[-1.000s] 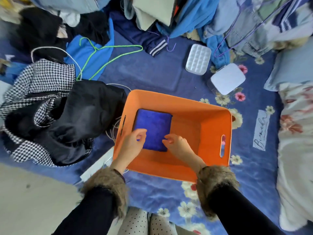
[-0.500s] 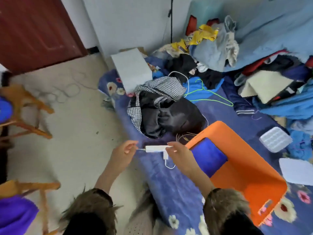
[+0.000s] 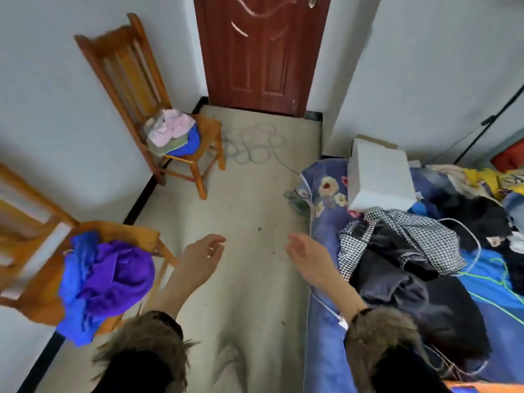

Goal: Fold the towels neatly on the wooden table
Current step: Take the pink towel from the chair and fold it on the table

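A heap of blue and purple towels [image 3: 105,282] is lying crumpled and unfolded on the seat of the near wooden chair [image 3: 133,236], spilling over its front edge, so most of the folding is, by my reading, waiting to be done. Beyond that chair, a second wooden chair [image 3: 141,89] is carrying a small stack of pink, green and blue cloths [image 3: 173,136] that looks roughly folded. Just beside the heap, the left hand [image 3: 201,262] is hovering with loosely curled fingers holding nothing; farther from it, the right hand [image 3: 309,256] is hanging with relaxed, spread fingers beside the bed [image 3: 320,350]. No desk is showing.
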`<state>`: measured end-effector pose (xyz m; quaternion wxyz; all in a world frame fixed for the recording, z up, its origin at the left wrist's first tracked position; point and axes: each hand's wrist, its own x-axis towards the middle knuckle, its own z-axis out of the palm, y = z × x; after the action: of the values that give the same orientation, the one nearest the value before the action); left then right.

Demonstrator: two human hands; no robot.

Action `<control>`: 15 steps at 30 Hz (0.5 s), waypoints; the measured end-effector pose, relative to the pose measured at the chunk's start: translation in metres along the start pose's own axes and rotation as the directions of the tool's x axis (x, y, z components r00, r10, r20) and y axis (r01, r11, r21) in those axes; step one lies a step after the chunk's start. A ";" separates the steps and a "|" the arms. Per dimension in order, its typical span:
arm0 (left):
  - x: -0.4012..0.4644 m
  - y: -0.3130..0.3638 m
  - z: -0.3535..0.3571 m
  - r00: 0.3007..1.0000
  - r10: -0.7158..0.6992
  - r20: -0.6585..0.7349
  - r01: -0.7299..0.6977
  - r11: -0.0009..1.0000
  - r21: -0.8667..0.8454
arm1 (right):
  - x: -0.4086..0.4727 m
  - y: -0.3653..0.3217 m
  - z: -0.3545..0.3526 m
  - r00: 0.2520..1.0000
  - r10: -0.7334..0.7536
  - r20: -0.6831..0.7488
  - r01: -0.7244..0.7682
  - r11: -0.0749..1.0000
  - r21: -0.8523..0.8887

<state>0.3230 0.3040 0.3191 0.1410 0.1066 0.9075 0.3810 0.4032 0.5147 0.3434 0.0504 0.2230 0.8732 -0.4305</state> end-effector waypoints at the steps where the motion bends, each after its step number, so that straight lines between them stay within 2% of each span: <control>1: 0.013 -0.007 -0.012 1.000 -0.003 -0.020 0.003 1.000 0.021 | 0.016 -0.012 0.006 1.000 -0.016 0.010 0.016 1.000 0.001; 8: 0.101 -0.044 -0.073 0.993 -0.064 -0.098 0.064 0.998 -0.009 | 0.120 -0.071 0.036 0.988 -0.106 0.111 0.112 0.992 -0.049; 15: 0.202 -0.059 -0.091 0.994 -0.100 -0.035 0.105 0.977 0.184 | 0.242 -0.100 0.044 0.980 -0.119 0.160 0.136 0.986 -0.097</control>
<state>0.0980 0.2635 0.3025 0.1381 0.0672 0.9451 0.2884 0.1386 0.5111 0.3215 0.1016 0.1297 0.9011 -0.4010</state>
